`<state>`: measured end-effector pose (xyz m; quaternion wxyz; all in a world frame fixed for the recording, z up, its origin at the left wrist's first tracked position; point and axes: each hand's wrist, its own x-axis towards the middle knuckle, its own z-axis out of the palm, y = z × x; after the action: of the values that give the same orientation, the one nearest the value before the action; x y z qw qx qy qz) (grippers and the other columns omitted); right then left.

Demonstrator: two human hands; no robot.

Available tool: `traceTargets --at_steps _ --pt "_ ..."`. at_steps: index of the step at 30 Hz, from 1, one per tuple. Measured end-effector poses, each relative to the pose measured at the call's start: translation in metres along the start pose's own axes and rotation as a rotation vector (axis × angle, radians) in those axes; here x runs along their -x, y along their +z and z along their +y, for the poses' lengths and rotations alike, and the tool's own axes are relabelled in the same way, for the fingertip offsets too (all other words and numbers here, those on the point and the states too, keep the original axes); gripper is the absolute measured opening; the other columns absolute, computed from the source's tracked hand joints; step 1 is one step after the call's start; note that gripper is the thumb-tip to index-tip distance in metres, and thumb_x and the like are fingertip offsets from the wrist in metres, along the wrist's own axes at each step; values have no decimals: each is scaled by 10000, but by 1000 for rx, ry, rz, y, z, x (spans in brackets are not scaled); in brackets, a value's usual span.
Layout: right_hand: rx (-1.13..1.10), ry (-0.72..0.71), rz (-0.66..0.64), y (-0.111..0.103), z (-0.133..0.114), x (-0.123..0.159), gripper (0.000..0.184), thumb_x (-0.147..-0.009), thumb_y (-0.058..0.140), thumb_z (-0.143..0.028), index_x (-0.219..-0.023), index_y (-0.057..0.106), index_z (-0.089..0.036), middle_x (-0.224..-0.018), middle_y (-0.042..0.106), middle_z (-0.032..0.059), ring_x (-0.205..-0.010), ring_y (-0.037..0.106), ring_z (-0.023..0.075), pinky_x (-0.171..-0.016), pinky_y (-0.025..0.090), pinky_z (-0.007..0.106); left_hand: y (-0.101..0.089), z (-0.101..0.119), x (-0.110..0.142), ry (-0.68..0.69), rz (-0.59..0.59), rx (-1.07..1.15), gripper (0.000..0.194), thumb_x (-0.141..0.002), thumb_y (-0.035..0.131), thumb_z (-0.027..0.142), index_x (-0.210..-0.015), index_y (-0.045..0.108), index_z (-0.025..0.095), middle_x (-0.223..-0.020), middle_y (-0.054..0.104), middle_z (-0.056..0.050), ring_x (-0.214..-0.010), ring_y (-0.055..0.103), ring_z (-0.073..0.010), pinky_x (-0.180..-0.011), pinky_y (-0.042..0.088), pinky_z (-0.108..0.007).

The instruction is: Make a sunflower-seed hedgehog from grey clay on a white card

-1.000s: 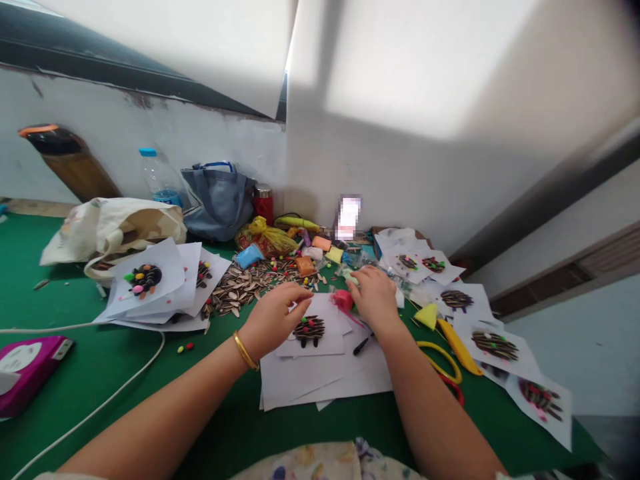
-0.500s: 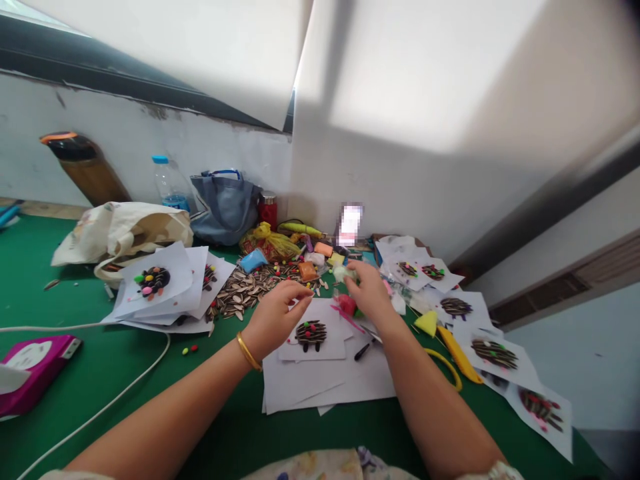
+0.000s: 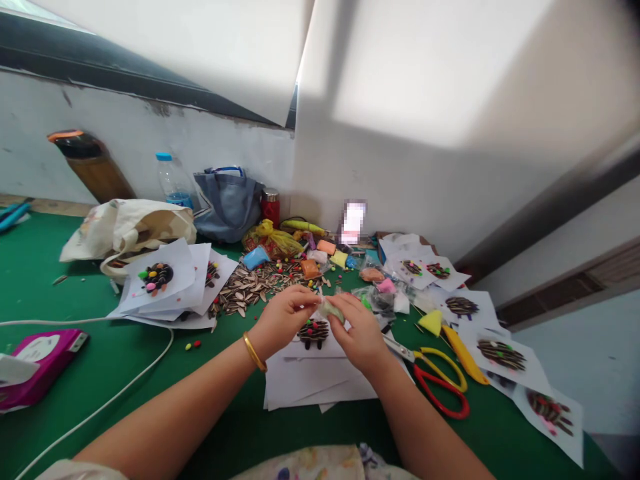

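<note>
In front of my chest both hands meet over a small pale green clay packet [image 3: 330,309]. My right hand [image 3: 361,328] is closed around it from the right. The fingers of my left hand [image 3: 286,319], a gold bangle at its wrist, are pinched together at the packet's left end. Just below lies a card with a hedgehog picture [image 3: 314,331] of sunflower seeds with red and green dots, partly covered by my hands. White paper sheets [image 3: 320,383] are stacked under it. Scissors [image 3: 440,380] with yellow and red handles rest beside my right forearm.
Sunflower seeds [image 3: 243,290] are heaped behind my left hand, near coloured clay packets [image 3: 310,269]. Finished picture cards lie in a left stack [image 3: 187,303] and along the right [image 3: 503,357]. A yellow utility knife [image 3: 465,353], bags, bottles and a phone [image 3: 353,221] surround the work area.
My right hand has brought the pale green packet down and toward me, to my left fingertips. The scissors, mostly behind my right forearm before, now show to its right.
</note>
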<state>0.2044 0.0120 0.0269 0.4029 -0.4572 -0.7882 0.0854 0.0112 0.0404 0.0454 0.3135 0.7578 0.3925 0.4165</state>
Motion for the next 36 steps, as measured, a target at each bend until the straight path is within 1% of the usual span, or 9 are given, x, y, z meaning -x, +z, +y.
traceTargets --at_steps 4,7,10,14,21,24,28,33,36 --pt "54 -12 -44 2 2 5 423 -898 503 -178 -1319 541 -183 -1204 659 109 -1102 606 237 -973 501 404 2 0 2 -20 -38 -89 175 -785 723 212 -953 760 249 -937 654 -20 -854 636 -149 -769 518 -267" --pt "71 -24 -89 2 0 8 487 -903 482 -171 -1389 466 -155 -1201 656 135 -1073 617 252 -928 523 415 5 0 4 58 -27 -195 189 -782 732 198 -960 763 256 -918 637 -24 -845 615 -152 -770 504 -276" --pt "58 -37 -112 1 -3 9 486 -911 468 -169 -1397 450 -157 -1165 667 137 -1032 627 255 -894 534 422 5 -1 6 141 -12 -300 148 -793 719 192 -926 767 237 -887 635 -35 -829 598 -162 -755 495 -288" --pt "45 -46 -110 -2 -7 10 482 -920 459 -169 -1402 438 -173 -1145 669 125 -1012 621 250 -886 532 426 4 -1 5 220 -21 -370 112 -813 679 161 -882 756 204 -895 657 -51 -844 596 -175 -773 486 -304" --pt "87 -16 -134 -5 -6 11 449 -936 440 -201 -1383 456 -156 -1061 680 124 -954 622 261 -842 535 435 3 4 5 321 -53 -514 141 -883 591 197 -826 718 178 -860 661 -61 -816 561 -194 -747 429 -333" --pt "96 3 -141 -5 -5 11 436 -941 428 -209 -1368 472 -138 -1071 683 137 -959 630 267 -840 538 441 2 4 5 370 -75 -515 148 -913 568 229 -877 709 202 -891 675 -50 -846 555 -187 -776 401 -336" --pt "68 4 -131 -4 -3 13 412 -945 420 -208 -1343 503 -145 -1146 675 139 -1020 635 257 -888 531 426 3 4 6 430 -108 -505 148 -938 539 239 -966 685 224 -940 694 -39 -881 564 -179 -802 373 -345" --pt "28 35 -130 -4 -1 13 393 -940 439 -226 -1317 536 -169 -1142 687 120 -1016 650 237 -891 536 394 7 5 8 440 -121 -567 178 -949 507 224 -847 650 195 -831 669 -36 -819 546 -181 -769 363 -350" --pt "5 42 -117 -5 -1 12 388 -932 454 -228 -1304 553 -182 -1134 691 108 -1008 654 224 -891 537 373 8 5 9 411 -92 -527 171 -942 507 211 -845 645 185 -851 662 -49 -824 536 -186 -783 390 -347"
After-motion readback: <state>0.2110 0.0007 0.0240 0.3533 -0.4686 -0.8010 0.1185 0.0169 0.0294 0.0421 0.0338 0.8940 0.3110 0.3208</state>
